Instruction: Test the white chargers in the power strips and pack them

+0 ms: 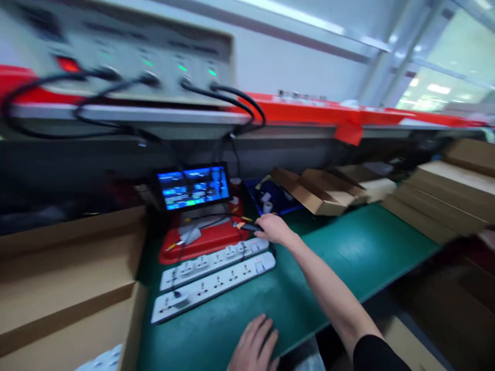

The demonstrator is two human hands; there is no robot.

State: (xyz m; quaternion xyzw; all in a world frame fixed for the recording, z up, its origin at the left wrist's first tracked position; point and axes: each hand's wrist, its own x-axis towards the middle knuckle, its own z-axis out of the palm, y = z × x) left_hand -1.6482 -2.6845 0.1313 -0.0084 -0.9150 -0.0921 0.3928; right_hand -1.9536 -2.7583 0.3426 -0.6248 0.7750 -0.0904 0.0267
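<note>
My right hand (275, 228) reaches forward over the green mat (348, 257) and grips a dark probe with an orange tip (247, 225), just above the far end of a white power strip (214, 257). A second white power strip (214, 286) lies in front of it. Both strips rest beside a red fixture (204, 242) with a small lit screen (192, 187) behind it. My left hand (255, 346) lies flat on the mat near its front edge, fingers apart, holding nothing.
A grey test instrument (116, 51) with green lights and black cables stands on the shelf above. Cardboard boxes (58, 278) fill the left side. Open cartons (325, 193) and stacked flat boxes (444, 201) sit at the right. A blue bin (276, 198) holds small white parts.
</note>
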